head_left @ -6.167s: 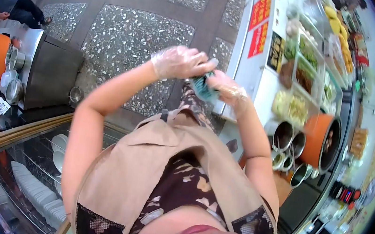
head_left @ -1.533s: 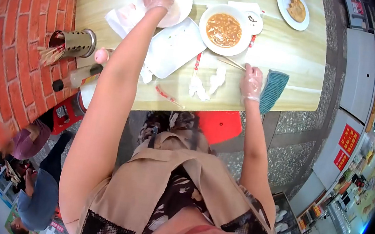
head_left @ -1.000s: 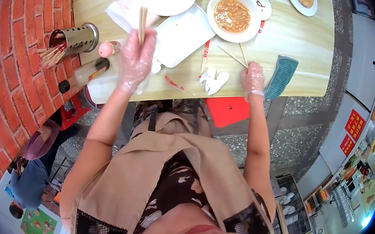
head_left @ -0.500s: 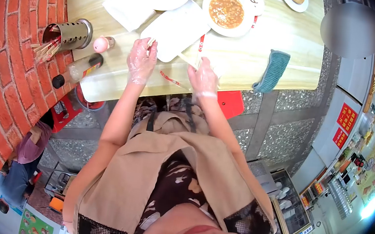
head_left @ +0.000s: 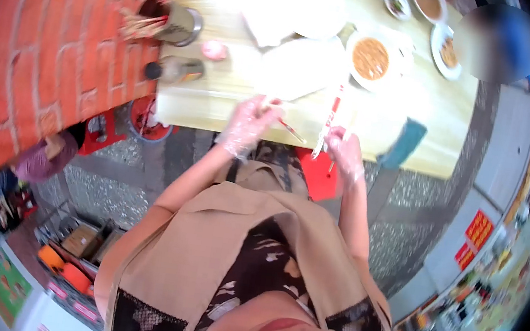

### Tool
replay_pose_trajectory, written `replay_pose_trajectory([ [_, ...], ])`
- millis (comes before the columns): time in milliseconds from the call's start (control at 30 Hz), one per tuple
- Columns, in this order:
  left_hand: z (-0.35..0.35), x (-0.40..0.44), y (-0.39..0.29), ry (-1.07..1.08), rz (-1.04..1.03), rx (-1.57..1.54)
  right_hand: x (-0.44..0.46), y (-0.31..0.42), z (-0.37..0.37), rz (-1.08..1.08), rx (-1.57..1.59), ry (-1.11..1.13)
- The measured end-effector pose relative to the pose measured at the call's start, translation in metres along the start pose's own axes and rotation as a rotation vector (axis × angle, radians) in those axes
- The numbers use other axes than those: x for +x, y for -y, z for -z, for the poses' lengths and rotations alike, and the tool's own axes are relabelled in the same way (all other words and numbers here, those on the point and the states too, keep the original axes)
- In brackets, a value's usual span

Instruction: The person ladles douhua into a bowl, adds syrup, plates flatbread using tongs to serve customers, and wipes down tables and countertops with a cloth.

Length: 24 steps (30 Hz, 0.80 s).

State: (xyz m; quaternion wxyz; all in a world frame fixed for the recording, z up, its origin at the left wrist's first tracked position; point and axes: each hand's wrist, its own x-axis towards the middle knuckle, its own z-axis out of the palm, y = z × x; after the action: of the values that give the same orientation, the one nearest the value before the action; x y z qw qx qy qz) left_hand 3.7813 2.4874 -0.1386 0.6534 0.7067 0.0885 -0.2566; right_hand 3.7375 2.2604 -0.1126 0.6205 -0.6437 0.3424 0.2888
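Note:
My left hand point(head_left: 248, 123), in a clear plastic glove, is closed at the table's near edge, thumb and fingers pinched round what looks like a chopstick point(head_left: 266, 103); only a short pale end shows. To its right, my gloved right hand point(head_left: 345, 154) pinches a pale wooden chopstick point(head_left: 352, 122) pointing away from me. A long red-and-white paper wrapper point(head_left: 329, 120) lies close to the right fingertips; I cannot tell whether they touch it. Another narrow red wrapper piece point(head_left: 292, 130) lies beside my left fingers. Blur hides finer detail.
Beyond my hands are a white tray point(head_left: 301, 70), a white plate point(head_left: 313, 4) and a soup bowl point(head_left: 371, 59). A teal cloth point(head_left: 404, 144) lies right. At left are a chopstick holder point(head_left: 180, 24), a bottle point(head_left: 180, 71) and a pink round object point(head_left: 214, 50). Below is a red stool point(head_left: 318, 176).
The view has shifted, so the table sits further right and more dishes show at the far right. My hands are further apart and nearer the table's edge. A long wrapper now shows by my right hand.

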Motion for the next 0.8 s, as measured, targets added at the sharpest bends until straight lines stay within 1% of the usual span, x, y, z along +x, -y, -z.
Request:
replay_pose_trajectory([
  [33,0.002,-0.006,-0.008,0.057,0.003,-0.128,0.004,-0.016,-0.022,0.2,0.094,-0.009],
  [67,0.006,-0.014,-0.017,0.124,0.004,-0.257,-0.006,-0.008,-0.047,0.312,0.155,0.075],
  [133,0.02,-0.027,-0.035,0.206,0.043,-0.358,-0.015,0.012,-0.08,0.494,-0.286,0.213],
  [167,0.035,-0.036,-0.055,0.207,0.256,-0.287,-0.011,0.016,-0.092,0.51,-0.298,0.228],
  [200,0.047,-0.042,-0.056,0.192,0.24,-0.295,-0.004,0.017,-0.103,0.531,-0.198,0.264],
  [233,0.058,-0.046,-0.055,0.074,0.029,-0.162,0.001,0.022,-0.114,0.551,-0.099,0.3],
  [267,0.069,-0.05,-0.055,-0.045,-0.177,-0.026,-0.021,0.061,-0.129,0.525,0.175,0.276],
  [300,0.084,-0.055,-0.061,-0.081,-0.292,0.107,-0.022,0.076,-0.137,0.569,0.17,0.29],
  [333,0.096,-0.06,-0.066,-0.087,-0.298,0.103,-0.023,0.088,-0.146,0.591,0.166,0.296],
  [367,0.107,-0.065,-0.071,-0.091,-0.334,0.188,-0.024,0.101,-0.156,0.613,0.162,0.301],
  [400,0.116,-0.069,-0.072,-0.093,-0.369,0.273,-0.029,0.113,-0.168,0.721,0.042,0.293],
  [433,0.124,-0.071,-0.067,-0.216,-0.471,0.237,-0.033,0.127,-0.178,0.829,-0.082,0.28],
  [467,0.136,-0.071,-0.065,-0.216,-0.482,0.232,-0.037,0.145,-0.185,0.95,-0.283,0.11],
  [533,0.16,-0.073,-0.062,-0.651,-0.16,-0.174,-0.005,0.166,-0.203,1.155,0.006,0.012],
  [600,0.187,-0.062,-0.074,-0.767,-0.076,0.028,0.008,0.196,-0.238,1.359,-0.068,-0.109],
  [633,0.199,-0.045,-0.067,-0.762,-0.075,0.025,0.028,0.203,-0.251,1.455,-0.332,-0.136],
  [667,0.211,-0.021,-0.053,-0.722,-0.324,0.119,0.051,0.206,-0.262,1.537,-0.602,-0.161],
  [700,0.22,-0.001,-0.044,-0.671,-0.572,0.213,0.078,0.203,-0.278,1.456,-0.615,-0.121],
  [733,0.227,0.013,-0.042,-0.657,-0.57,0.213,0.094,0.197,-0.287,1.37,-0.623,-0.086],
  [767,0.232,0.027,-0.042,-0.623,-0.55,0.351,0.084,0.195,-0.287,1.235,-0.442,-0.097],
  [800,0.234,0.038,-0.044,-0.59,-0.523,0.483,0.079,0.192,-0.279,1.223,-0.445,-0.108],
])
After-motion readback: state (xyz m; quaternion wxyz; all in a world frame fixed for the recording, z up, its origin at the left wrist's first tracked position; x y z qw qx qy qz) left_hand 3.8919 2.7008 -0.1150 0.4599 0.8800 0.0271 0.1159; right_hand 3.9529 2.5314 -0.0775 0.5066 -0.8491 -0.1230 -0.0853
